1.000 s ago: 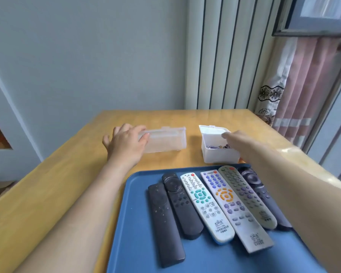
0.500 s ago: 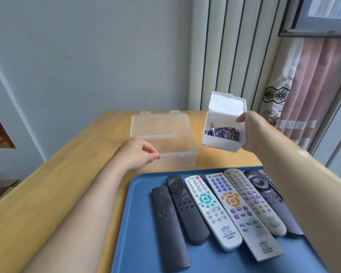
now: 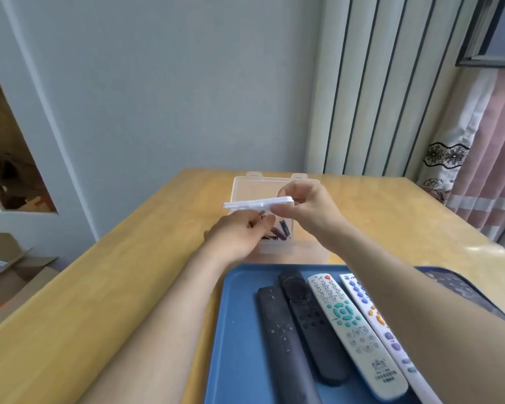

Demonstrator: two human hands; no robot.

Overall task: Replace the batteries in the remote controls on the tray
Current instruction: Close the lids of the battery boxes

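Head cam, wide-angle, looked down at a smooth yellow wooden table (image 3: 105, 287). Rt hand (image 3: 309, 211) pinched a flat white plastic lid-like piece (image 3: 257, 204) betw. thumb and fingers, held level above a clear rectangular plastic box (image 3: 277, 243) w/ hinged lid open and upright at the back. Lt hand (image 3: 239, 231) sat just below that white piece, fingers curled at the box mouth; whether it gripped anything could not be told. Several small dark purple cylindrical batteries (image 3: 283, 230) lay loose inside the box. Nearer the camera, a matte blue rectangular plastic tray (image 3: 236, 345) w/ rounded corners held the remotes side by side: two slim black remotes (image 3: 283, 339), a white remote w/ teal buttons (image 3: 353, 330), a white remote w/ purple and orange buttons (image 3: 370, 310). Rt forearm covered the tray's rt part. Box stood just beyond the tray's far edge.
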